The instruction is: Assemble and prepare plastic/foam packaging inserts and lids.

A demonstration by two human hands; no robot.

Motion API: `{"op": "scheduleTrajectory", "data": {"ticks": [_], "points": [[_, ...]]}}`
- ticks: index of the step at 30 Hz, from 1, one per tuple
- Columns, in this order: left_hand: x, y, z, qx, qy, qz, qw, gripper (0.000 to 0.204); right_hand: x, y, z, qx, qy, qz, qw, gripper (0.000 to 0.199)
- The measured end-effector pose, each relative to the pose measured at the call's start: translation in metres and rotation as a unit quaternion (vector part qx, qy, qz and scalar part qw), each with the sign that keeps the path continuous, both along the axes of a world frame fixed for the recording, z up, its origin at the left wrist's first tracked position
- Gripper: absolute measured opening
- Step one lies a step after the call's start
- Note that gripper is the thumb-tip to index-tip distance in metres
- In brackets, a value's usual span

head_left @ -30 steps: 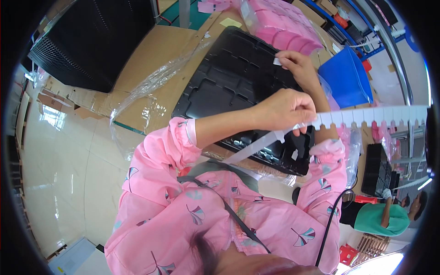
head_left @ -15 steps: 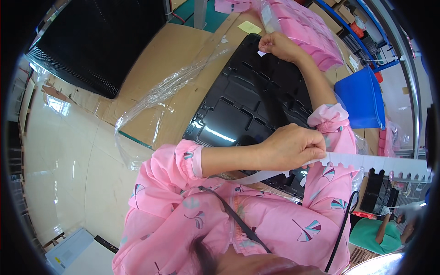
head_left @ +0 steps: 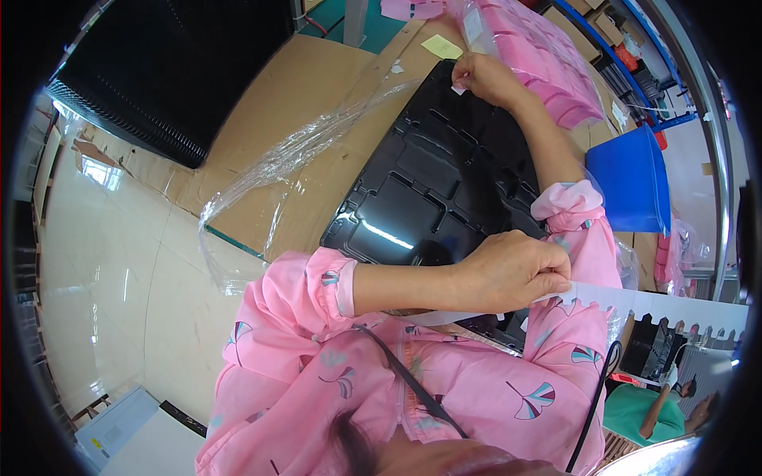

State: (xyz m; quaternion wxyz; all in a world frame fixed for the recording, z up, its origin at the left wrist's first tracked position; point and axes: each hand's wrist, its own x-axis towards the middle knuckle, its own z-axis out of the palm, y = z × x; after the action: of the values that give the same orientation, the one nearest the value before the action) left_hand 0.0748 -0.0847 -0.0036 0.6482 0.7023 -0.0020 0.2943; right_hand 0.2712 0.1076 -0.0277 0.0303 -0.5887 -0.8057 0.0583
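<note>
Lying across the brown corrugated cardboard sheet (head_left: 317,87) that covers the work surface is a large black moulded plastic panel (head_left: 444,182) with recessed rectangular sections, its near edge reaching the person's lap. Beyond the cardboard's left edge stands a tall stack of black ribbed trays (head_left: 171,63). A crumpled sheet of clear plastic film (head_left: 278,170) trails across the cardboard, just beside the panel's left side. To the right of the panel sits a blue plastic bin (head_left: 631,178), and at the top a clear bag of pink items (head_left: 540,51) lies near the far edge of the panel. A long white backing strip with a notched edge (head_left: 659,305) runs from the right side of the view to the left hand (head_left: 508,270), which is clenched on the strip's end, pinching it between thumb and fingers above the panel's near edge. The right hand (head_left: 484,75) is stretched to the far corner of the panel, its fingertips gripping a small white adhesive tab (head_left: 459,90) that touches the panel's surface there. A small yellow paper note (head_left: 441,46) rests on the cardboard just beyond that hand.
</note>
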Motion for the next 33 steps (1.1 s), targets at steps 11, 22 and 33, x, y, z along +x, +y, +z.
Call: {"op": "scheduleTrajectory", "data": {"ticks": [11, 22, 33], "points": [[0.006, 0.003, 0.002, -0.004, 0.016, -0.037, 0.999, 0.014, 0.012, -0.075, -0.003, 0.175, 0.185, -0.14, 0.957, 0.039], [0.017, -0.006, 0.0, 0.205, 0.064, 0.074, 0.974, 0.015, -0.018, -0.346, -0.009, 0.25, 0.299, -0.453, 0.802, 0.015], [0.028, -0.037, 0.002, 0.188, 0.059, 0.165, 0.966, 0.02, -0.107, -0.359, -0.004, 0.49, 0.226, -0.207, 0.816, 0.023]]}}
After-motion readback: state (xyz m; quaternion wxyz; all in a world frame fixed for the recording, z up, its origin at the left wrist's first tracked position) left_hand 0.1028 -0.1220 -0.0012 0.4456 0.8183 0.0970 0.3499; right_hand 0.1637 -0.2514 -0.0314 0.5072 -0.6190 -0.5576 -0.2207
